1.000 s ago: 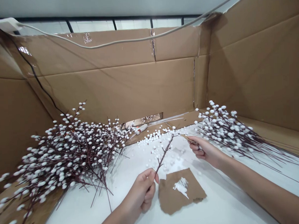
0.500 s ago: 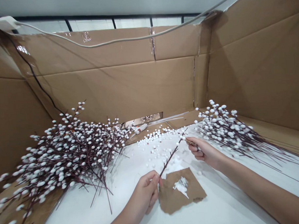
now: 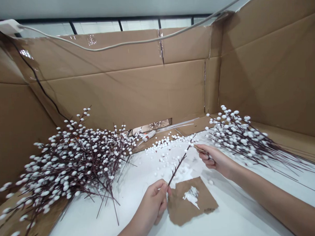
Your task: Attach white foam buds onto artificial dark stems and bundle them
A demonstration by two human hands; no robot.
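One dark twig, held aslant, upper end beside a small brown stick.
Left hand: fingers closed on the twig's low end, beside pasted cardboard. Right hand: fingers pinching the stick; contact with the twig unclear. Advisable: stem steady, stick's touch light, white balls unknocked.

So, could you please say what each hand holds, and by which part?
Left hand: dark twig, by its near end. Right hand: slim brown piece, just behind its projecting tip.
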